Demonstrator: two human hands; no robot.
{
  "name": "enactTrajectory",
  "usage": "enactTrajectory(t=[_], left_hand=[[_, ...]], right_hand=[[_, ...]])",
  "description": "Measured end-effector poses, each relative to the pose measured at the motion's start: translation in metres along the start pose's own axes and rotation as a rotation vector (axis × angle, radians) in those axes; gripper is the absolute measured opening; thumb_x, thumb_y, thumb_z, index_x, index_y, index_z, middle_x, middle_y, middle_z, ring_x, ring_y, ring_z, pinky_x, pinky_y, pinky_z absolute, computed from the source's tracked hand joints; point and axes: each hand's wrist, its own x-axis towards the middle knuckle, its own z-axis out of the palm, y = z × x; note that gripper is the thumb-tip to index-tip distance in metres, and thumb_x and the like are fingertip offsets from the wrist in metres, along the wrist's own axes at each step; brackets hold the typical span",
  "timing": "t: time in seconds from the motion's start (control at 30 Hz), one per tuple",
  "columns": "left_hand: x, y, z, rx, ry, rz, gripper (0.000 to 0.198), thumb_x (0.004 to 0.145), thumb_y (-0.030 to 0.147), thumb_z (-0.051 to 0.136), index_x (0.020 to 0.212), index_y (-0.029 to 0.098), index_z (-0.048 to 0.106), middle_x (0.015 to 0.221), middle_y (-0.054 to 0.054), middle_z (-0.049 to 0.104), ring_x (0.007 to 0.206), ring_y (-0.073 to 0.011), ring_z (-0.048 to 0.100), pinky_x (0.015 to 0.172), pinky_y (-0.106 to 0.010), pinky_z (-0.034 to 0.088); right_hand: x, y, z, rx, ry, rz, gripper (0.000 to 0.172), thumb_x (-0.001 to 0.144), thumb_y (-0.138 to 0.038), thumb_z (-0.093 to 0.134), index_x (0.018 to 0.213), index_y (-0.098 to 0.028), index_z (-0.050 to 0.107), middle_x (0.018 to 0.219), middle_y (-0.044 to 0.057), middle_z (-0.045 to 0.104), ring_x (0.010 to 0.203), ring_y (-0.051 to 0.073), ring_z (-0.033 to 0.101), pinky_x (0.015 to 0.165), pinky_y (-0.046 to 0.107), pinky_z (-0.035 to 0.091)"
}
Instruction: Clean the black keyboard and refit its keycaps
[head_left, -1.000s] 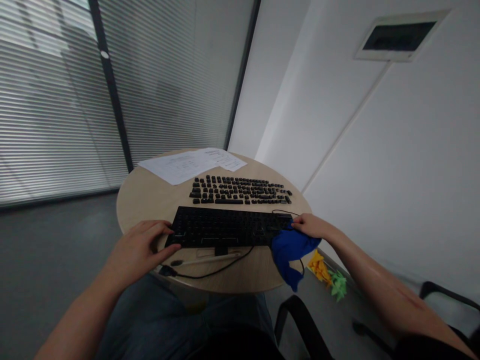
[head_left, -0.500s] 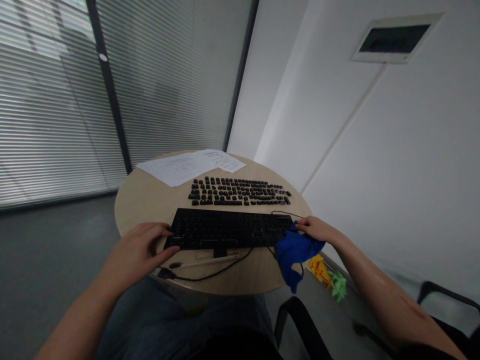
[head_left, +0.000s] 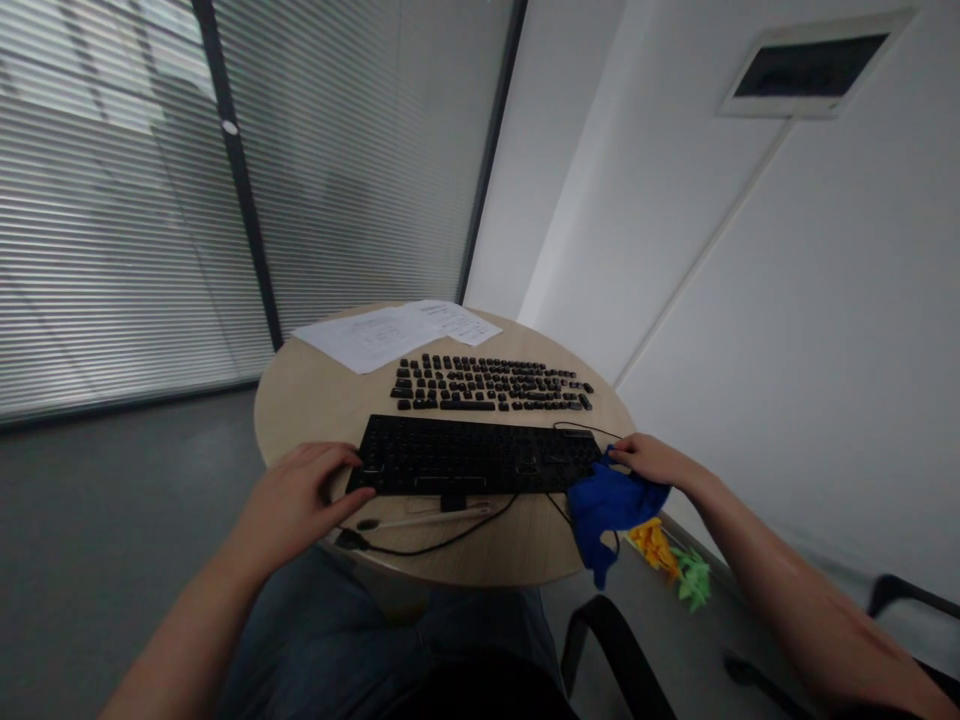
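Observation:
A black keyboard base [head_left: 472, 455] with its keycaps off lies near the front of the round table. My left hand [head_left: 307, 495] grips its left end, thumb at the front edge and fingers at the side. At the right end, my right hand [head_left: 649, 460] pinches a blue cloth [head_left: 611, 505], which covers that corner and hangs over the table edge. Behind the base, loose black keycaps [head_left: 487, 385] lie in rows laid out like a keyboard. In front of it are a thin brush-like stick [head_left: 431, 517] and a black cable [head_left: 442, 548].
Printed papers [head_left: 375, 335] lie at the back of the table [head_left: 300, 405]. On the floor to the right are yellow cloths [head_left: 652, 548] and a green cloth [head_left: 693, 578]. A black chair armrest [head_left: 611, 640] stands close by at the front right; a white wall rises beyond the table.
My view has turned slightly left, so everything appears shifted right. Both hands keep their holds, and the keyboard base and cloth show no clear movement on the table.

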Motion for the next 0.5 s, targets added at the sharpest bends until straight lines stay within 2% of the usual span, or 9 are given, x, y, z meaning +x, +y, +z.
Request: enactTrajectory(t=[0.13,0.23,0.37,0.5], left_hand=[[-0.002,0.012,-0.007,-0.028,-0.025,-0.006,0.037,0.083,0.059,0.066,0.099,0.025,0.066,0.109,-0.008,0.074,0.106,-0.0314,0.066,0.095,-0.046,0.050],[-0.004,0.018,-0.009,-0.029,-0.040,-0.028,0.034,0.084,0.055,0.067,0.100,0.025,0.066,0.108,-0.007,0.074,0.105,-0.0305,0.066,0.094,-0.046,0.050],[-0.006,0.019,-0.009,-0.031,-0.023,-0.059,0.039,0.082,0.055,0.069,0.105,0.024,0.067,0.110,-0.009,0.073,0.106,-0.0316,0.066,0.095,-0.047,0.050],[-0.008,0.018,-0.007,-0.022,-0.012,-0.090,0.046,0.080,0.055,0.071,0.113,0.023,0.067,0.113,-0.011,0.072,0.107,-0.0328,0.066,0.096,-0.047,0.051]], right_hand=[[0.001,-0.008,-0.006,-0.007,0.014,-0.068,0.044,0.086,-0.055,0.050,0.063,-0.020,0.062,0.056,0.003,0.056,0.059,0.020,0.052,0.063,0.032,0.041],[-0.001,-0.037,-0.012,-0.032,0.068,-0.167,0.048,0.090,-0.056,0.044,0.064,-0.020,0.062,0.060,0.005,0.060,0.062,0.023,0.056,0.064,0.034,0.042],[-0.005,-0.110,-0.015,-0.002,0.052,-0.326,0.046,0.095,-0.052,0.043,0.077,-0.019,0.069,0.074,0.007,0.069,0.074,0.024,0.061,0.070,0.033,0.045],[0.005,-0.193,-0.003,-0.053,-0.008,-0.516,0.038,0.098,-0.043,0.047,0.087,-0.019,0.075,0.085,0.005,0.074,0.080,0.022,0.063,0.074,0.030,0.043]])
